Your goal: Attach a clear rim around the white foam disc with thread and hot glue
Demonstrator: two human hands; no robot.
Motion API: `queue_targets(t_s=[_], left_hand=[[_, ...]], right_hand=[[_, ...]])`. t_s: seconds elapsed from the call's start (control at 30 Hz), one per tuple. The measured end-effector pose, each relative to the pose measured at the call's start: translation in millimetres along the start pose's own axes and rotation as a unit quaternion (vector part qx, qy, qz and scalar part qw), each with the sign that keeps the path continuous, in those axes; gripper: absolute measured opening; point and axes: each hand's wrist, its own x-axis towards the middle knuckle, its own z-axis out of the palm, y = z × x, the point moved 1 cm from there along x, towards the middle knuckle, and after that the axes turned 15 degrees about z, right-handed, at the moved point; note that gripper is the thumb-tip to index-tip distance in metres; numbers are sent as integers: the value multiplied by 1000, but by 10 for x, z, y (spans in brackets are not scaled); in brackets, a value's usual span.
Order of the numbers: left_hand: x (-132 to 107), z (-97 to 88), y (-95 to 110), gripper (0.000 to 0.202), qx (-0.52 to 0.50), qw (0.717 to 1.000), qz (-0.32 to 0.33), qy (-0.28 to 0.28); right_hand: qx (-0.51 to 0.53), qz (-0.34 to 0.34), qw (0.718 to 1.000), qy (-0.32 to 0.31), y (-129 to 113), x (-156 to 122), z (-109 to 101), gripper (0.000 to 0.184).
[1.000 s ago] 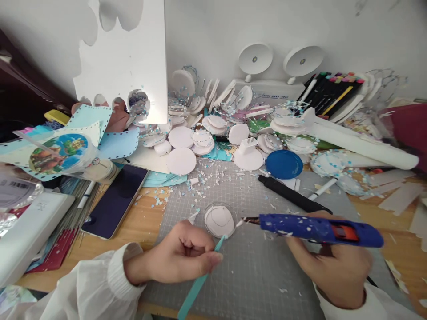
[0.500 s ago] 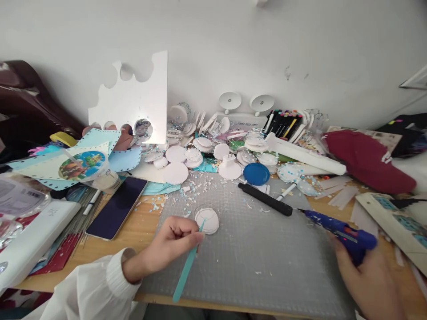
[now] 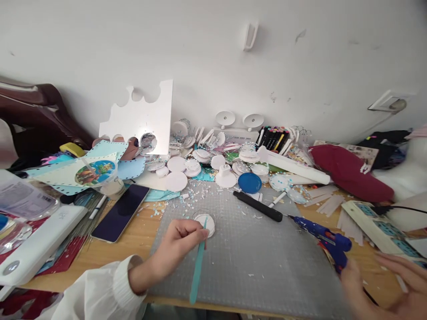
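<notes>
My left hand point(image 3: 185, 240) is closed in a pinch on slim teal tweezers point(image 3: 197, 275). Their narrow tip reaches over a small white disc point(image 3: 206, 226) on the grey cutting mat point(image 3: 260, 266); a clear round rim shows around the disc's far side. Whether the tip touches the disc I cannot tell. At the lower right, my right hand point(image 3: 383, 289) has its fingers spread, with nothing in it. Just beyond its thumb a blue hot glue gun point(image 3: 323, 235) rests at the mat's right edge, nozzle pointing left.
A black-handled tool point(image 3: 256, 206) lies across the mat, near a blue round lid point(image 3: 249, 182). White discs and bead strings crowd the back. A phone point(image 3: 122, 213) and a lidded cup point(image 3: 106, 180) are left; a power strip point(image 3: 376, 226) and red cap point(image 3: 350, 173) are right.
My right hand has let go of the glue gun and drawn back to the right, fingers opening. My left hand keeps the tweezers over the disc, turned more upright. The view has tilted up.
</notes>
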Motion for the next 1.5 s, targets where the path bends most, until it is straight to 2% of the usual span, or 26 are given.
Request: queue_targets(t_s=[0.07, 0.1, 0.17, 0.23, 0.3, 0.37, 0.47, 0.63, 0.73, 0.83, 0.9, 1.0, 1.03, 1.07, 1.13, 1.2, 1.27, 1.37, 1.43, 1.5], left_hand=[[36, 94, 29, 39, -17, 1000, -11, 24], [57, 146, 43, 39, -22, 999, -16, 34], [106, 250, 71, 36, -26, 998, -24, 48], [157, 338, 98, 36, -34, 997, -28, 60], [207, 392, 118, 39, -49, 996, -31, 71], [252, 404, 128, 42, -57, 994, -28, 83], [306, 367, 122, 45, -64, 993, -22, 101], [391, 329, 73, 50, -66, 993, -27, 95], [442, 330, 40, 53, -52, 995, -36, 74], [456, 228, 25, 48, 24, 999, -5, 29], [431, 63, 11, 44, 135, 988, 69, 22], [365, -234, -80, 35, 311, 927, 207, -19], [346, -315, -137, 45, 349, 907, 230, -46], [331, -379, -201, 63, 383, 890, 239, -66], [317, -445, -331, 94, 443, 862, 228, -95], [320, -435, -431, 110, 487, 839, 208, -124], [330, -389, -484, 102, 510, 827, 183, -150], [337, -337, -490, 68, 510, 826, 166, -171], [328, -331, -472, 55, 499, 827, 194, -171], [308, -340, -451, 53, 484, 823, 248, -164]], right_hand=[[13, -157, 985, -64, -326, -97, 72, 5], [45, -213, 973, -80, -494, -154, 134, 2], [122, -307, 938, -106, -817, -254, 298, 13], [181, -367, 902, -138, -1081, -310, 488, 16], [225, -399, 877, -143, -1257, -313, 659, 16], [243, -411, 867, -142, -1342, -280, 793, 22], [252, -420, 862, -129, -1355, -224, 922, 30], [250, -412, 870, -104, -1289, -221, 1042, 24], [282, -371, 876, -128, -1212, -251, 1120, 23], [356, -242, 887, -168, -1086, -257, 1210, 25], [369, -146, 902, -168, -997, -250, 1262, 26], [348, -43, 923, -159, -909, -238, 1312, 20], [344, -11, 925, -164, -897, -236, 1323, 17], [343, 23, 923, -174, -894, -234, 1331, 13], [352, 90, 910, -200, -906, -234, 1341, 3], [367, 147, 891, -222, -928, -237, 1346, 7], [377, 180, 877, -236, -945, -243, 1350, 11], [390, 210, 859, -257, -948, -255, 1357, 11], [401, 227, 847, -266, -945, -266, 1357, 11], [414, 238, 834, -277, -947, -284, 1345, 11]])
